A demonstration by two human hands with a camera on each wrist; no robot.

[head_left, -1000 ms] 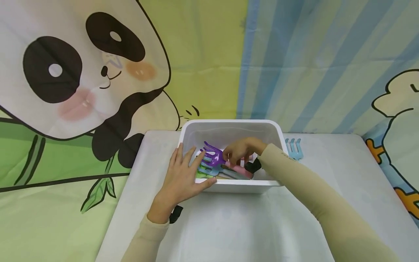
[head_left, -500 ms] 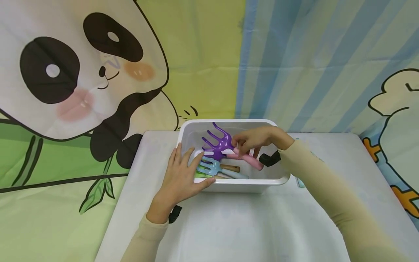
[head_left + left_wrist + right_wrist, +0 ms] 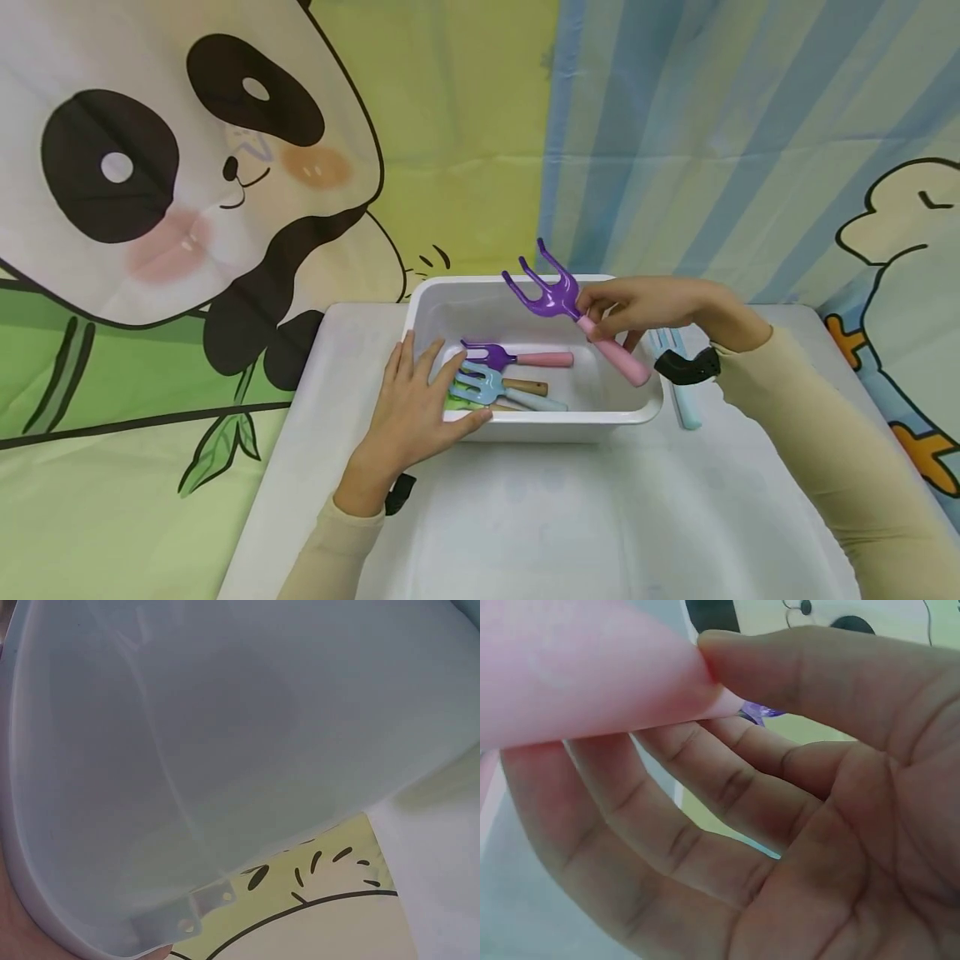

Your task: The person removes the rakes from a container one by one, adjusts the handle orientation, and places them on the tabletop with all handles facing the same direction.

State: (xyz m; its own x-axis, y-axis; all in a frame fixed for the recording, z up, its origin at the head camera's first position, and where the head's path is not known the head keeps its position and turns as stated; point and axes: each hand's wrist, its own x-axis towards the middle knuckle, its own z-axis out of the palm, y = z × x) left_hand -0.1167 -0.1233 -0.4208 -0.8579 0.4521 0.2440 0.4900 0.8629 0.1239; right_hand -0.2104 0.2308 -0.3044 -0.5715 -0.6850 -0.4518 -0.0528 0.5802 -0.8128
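My right hand (image 3: 637, 304) pinches a purple hand fork (image 3: 557, 298) by its pink handle (image 3: 618, 361), held above the right part of a white bin (image 3: 525, 428) with its tines up and to the left. In the right wrist view, thumb and fingertips press on the pink handle (image 3: 592, 675). My left hand (image 3: 412, 408) rests over the bin's front left corner, fingers spread and thumb on the front rim. Inside lie another purple fork (image 3: 543, 359) with a pink handle, a light blue fork (image 3: 487, 385), a wooden handle (image 3: 529, 387) and something green (image 3: 456, 403), partly hidden.
A light blue fork (image 3: 686, 407) lies on the white table (image 3: 525, 517) right of the bin, partly covered by my right wrist strap. A printed curtain (image 3: 480, 150) with a panda hangs behind the table's far edge.
My right hand has lifted the purple fork from among the tools in the bin and moved up and right with it. My left hand has stayed on the bin's corner.
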